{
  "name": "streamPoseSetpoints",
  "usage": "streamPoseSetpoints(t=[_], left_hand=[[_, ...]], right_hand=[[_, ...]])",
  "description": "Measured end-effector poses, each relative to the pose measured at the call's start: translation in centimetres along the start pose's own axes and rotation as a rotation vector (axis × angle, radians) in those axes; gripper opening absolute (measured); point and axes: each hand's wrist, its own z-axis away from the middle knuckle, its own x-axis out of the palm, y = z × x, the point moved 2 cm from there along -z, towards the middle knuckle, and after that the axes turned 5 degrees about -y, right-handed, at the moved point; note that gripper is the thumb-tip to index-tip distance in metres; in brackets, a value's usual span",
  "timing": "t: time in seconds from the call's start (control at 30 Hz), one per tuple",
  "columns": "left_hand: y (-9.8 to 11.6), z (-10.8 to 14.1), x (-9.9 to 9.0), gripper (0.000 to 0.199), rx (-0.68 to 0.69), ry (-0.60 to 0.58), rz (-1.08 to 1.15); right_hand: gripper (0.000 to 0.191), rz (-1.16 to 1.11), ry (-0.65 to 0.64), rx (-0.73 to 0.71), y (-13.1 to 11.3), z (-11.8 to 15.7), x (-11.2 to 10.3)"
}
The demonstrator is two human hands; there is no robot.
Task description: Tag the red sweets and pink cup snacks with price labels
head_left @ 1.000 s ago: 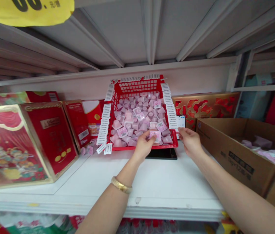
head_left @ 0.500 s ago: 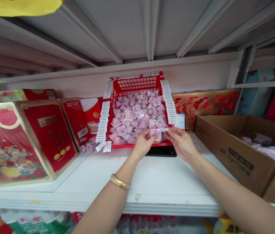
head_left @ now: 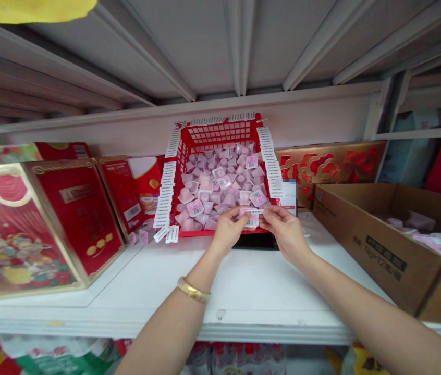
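Over the front rim of a red plastic basket (head_left: 200,233), my left hand (head_left: 228,228) pinches a pink jelly cup (head_left: 250,221) with its printed lid facing me. My right hand (head_left: 286,229) pinches the right end of a narrow white label strip (head_left: 257,212), which lies across the upper part of that lid. Many small pink and lilac jelly cups (head_left: 220,182) fill the basket. Rows of white label strips (head_left: 166,192) hang along its rims. Behind my hands a dark flat object (head_left: 254,241) lies on the shelf, partly hidden.
An open cardboard box (head_left: 384,250) with more pink cups stands at the right. Red gift boxes (head_left: 83,219) stand at the left, and a gold and red box (head_left: 333,161) is behind. The white shelf (head_left: 166,291) has bottles (head_left: 240,359) below it.
My right hand has moved slightly left and down, bringing the label strip from above the cup's lid edge onto the lid. My left hand still holds the cup in place.
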Motion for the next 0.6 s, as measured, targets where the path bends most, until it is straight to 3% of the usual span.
streamPoseSetpoints(t=[0.1, 0.2, 0.6], left_hand=[[0.01, 0.04, -0.02, 0.029, 0.038, -0.012, -0.081], [0.02, 0.1, -0.05, 0.026, 0.08, -0.026, -0.146], [0.16, 0.14, -0.08, 0.02, 0.132, -0.017, -0.235]], right_hand=[[0.053, 0.038, -0.052, -0.014, -0.13, 0.1, 0.12], [0.045, 0.128, -0.091, -0.029, -0.22, 0.13, 0.16], [0.04, 0.245, -0.104, -0.081, -0.16, 0.01, 0.06]])
